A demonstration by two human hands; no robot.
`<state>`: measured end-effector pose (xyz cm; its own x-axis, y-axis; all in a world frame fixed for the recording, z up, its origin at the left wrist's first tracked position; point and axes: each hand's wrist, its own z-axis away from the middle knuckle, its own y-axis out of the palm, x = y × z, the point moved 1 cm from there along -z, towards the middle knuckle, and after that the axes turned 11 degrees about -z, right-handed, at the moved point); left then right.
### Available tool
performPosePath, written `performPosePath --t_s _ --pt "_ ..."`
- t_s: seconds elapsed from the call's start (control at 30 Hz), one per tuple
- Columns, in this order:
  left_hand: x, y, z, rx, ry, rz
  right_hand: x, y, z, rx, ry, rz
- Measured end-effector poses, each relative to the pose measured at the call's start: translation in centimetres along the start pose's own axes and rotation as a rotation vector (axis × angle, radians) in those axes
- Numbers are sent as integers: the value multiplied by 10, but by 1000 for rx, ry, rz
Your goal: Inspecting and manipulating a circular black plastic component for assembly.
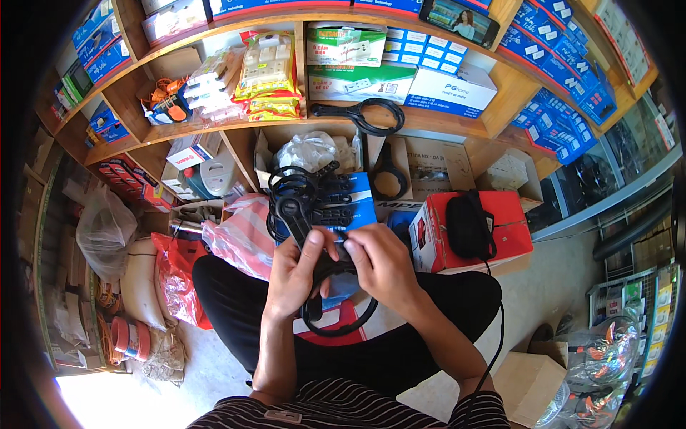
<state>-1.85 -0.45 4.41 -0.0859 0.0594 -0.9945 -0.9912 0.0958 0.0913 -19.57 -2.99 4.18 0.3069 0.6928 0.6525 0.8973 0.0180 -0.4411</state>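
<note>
A black plastic ring with a handle-like stem hangs over my lap between both hands. My left hand is closed around its stem, thumb pointing up. With thumb and fingertips pressed together, my right hand pinches a small dark part at the top of the same piece. Just beyond my fingers, a pile of similar black ring pieces lies on a blue box. Another black ring piece rests on the shelf edge, and one more leans by a cardboard box.
Wooden shelves with boxed goods curve across the far side. A phone shows a video at the top. To my right, a black pouch sits on a red box. Plastic bags and a sack stand at left.
</note>
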Motion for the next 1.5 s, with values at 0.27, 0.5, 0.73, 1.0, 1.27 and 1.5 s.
performPosePath --t_s 0.27,0.5,0.73,1.0,1.27,1.5 --pt "7 -4 -7 0 -15 46 -9 -4 -2 -50 367 -183" --pt "21 -7 -15 -18 15 -35 -10 -5 -4 81 119 67" --pt "14 -5 -12 47 -18 -54 -7 -4 0 -143 332 -292" --pt "18 -4 -9 91 -74 3 -10 -1 4 -116 301 -291" --pt "23 2 -10 241 -5 47 -3 -4 2 -104 395 -479" --pt "25 9 -10 228 -42 -68 -3 -9 1 -112 516 -521"
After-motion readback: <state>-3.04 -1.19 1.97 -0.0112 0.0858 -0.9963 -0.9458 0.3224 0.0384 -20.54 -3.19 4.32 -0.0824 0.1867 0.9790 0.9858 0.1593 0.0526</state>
